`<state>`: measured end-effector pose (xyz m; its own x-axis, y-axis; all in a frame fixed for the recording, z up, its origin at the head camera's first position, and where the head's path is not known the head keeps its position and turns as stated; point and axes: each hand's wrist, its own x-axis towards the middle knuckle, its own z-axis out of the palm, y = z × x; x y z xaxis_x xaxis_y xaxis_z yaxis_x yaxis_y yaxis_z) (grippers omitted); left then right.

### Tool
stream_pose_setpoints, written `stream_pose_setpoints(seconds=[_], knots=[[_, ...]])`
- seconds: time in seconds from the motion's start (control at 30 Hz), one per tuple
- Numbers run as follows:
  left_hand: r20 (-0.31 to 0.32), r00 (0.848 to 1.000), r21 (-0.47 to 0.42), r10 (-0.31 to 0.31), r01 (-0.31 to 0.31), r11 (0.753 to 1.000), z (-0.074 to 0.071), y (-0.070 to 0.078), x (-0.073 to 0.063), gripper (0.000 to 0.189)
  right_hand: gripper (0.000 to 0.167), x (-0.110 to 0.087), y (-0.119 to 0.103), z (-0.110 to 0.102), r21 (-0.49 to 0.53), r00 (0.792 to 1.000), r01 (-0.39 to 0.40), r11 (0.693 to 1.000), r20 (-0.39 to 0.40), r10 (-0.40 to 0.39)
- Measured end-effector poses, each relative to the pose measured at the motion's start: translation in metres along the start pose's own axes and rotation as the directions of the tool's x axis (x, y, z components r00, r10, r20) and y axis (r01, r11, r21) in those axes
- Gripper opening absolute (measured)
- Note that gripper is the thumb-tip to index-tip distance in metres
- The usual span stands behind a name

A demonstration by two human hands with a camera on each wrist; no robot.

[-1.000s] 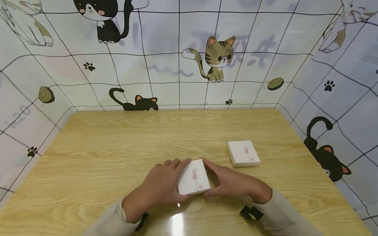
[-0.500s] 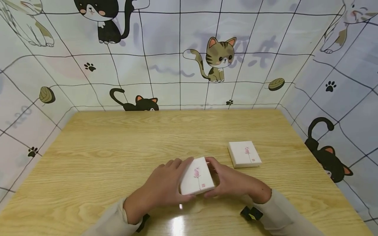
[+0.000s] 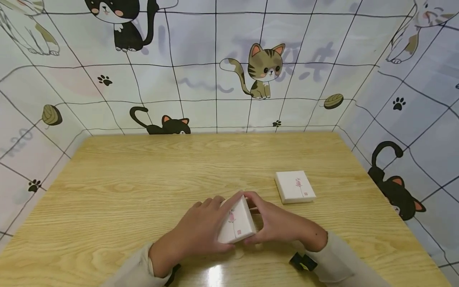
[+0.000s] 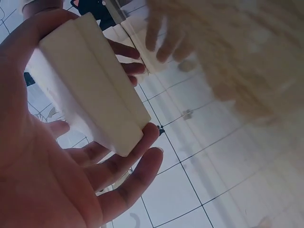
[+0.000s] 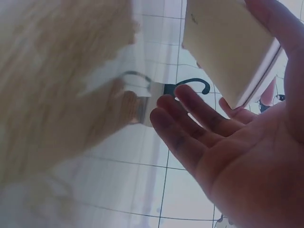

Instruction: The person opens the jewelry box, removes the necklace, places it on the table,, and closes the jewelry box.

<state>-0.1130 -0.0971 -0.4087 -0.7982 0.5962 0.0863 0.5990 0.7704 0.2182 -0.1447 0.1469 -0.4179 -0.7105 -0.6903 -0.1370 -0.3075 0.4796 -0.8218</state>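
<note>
A square white gift box [image 3: 241, 224] with a pink flower print sits between both hands in front of the body, tilted. My left hand [image 3: 199, 229] grips its left side, fingers along the far edge and thumb at the near corner. From the right, my right hand [image 3: 281, 224] pinches it, with thumb at the near corner and index finger at the far one. In the left wrist view the side of the box [image 4: 95, 80] shows a seam between lid and base. The right wrist view shows the box's plain underside [image 5: 228, 47] above spread lower fingers [image 5: 190, 126].
A second, matching white box [image 3: 295, 186] lies flat on the wooden table [image 3: 161, 167], beyond the right hand. Cat-patterned cloth [image 3: 201, 79] walls in the table's back and sides. A dark wrist device [image 3: 303, 262] sits under the right sleeve.
The box between my hands has shifted up and right, then back left, and now tilts more. Both hands keep hold of it and turn with it. The other box stays put.
</note>
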Motion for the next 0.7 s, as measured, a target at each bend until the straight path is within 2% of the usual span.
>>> stream_pose_setpoints(seconds=[0.3, 0.57, 0.7], knots=[[-0.029, 0.999, 0.057, 0.025, -0.024, 0.998, 0.0031, -0.0003, -0.0001, 0.121, 0.100, 0.0003, -0.0032, 0.0023, 0.014, 0.998, 0.059, 0.998, 0.027, -0.059], [-0.017, 0.999, 0.072, 0.035, -0.034, 0.997, 0.0041, -0.0010, 0.0010, 0.122, 0.096, 0.0021, -0.0004, 0.0000, 0.056, 0.995, 0.062, 0.996, 0.074, -0.066], [0.004, 1.000, 0.062, 0.030, -0.030, 0.998, 0.0035, -0.0012, 0.0007, 0.119, 0.097, 0.0029, 0.0005, -0.0004, 0.071, 0.994, 0.027, 0.997, 0.102, -0.034]])
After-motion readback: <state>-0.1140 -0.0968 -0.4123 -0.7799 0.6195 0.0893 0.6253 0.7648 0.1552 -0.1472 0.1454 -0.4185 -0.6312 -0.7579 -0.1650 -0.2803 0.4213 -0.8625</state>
